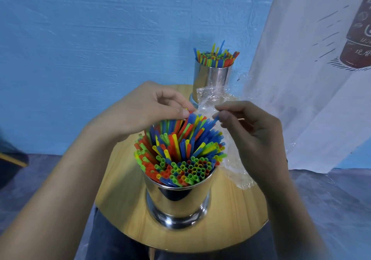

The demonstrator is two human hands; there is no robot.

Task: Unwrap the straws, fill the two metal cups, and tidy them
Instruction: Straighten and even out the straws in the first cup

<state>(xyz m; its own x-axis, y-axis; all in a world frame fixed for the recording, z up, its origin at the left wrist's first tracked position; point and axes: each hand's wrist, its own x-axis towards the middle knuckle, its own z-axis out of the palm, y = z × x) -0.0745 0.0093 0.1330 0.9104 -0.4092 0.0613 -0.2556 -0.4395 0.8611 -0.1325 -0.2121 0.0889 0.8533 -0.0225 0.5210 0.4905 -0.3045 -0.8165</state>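
**Both hands at the straw tips over the near cup**

The near metal cup (176, 197) stands upright on the round wooden table (230, 219), close to its front edge. It is packed with coloured straws (180, 151). Those at the front stand nearly straight up, open ends facing the camera. Those at the back fan out, their long axes leaning away and to the right.

The left hand (144, 111) reaches in from the left with curled fingers, thumb and forefinger pinched on the tips of the tallest straws. The right hand (255, 133) comes in from the right, thumb and forefinger closed on the upper end of a single blue straw (212, 122). That straw slants from the bundle up and to the right, and the hand's other fingers are loosely bent.

The far metal cup (210, 79) stands at the table's back edge — just before the blue wall (100, 38) — and its own straws (216, 57) point upward, a few taller than the others.

Crumpled clear plastic wrap (232, 159) lies along the table's right side, from the foot of the far cup to just beside the near cup. It passes under the right hand and reaches the rim. Bare wood shows to the left of the near cup and in front of it. A white printed cloth (311, 79) hangs close on the right.
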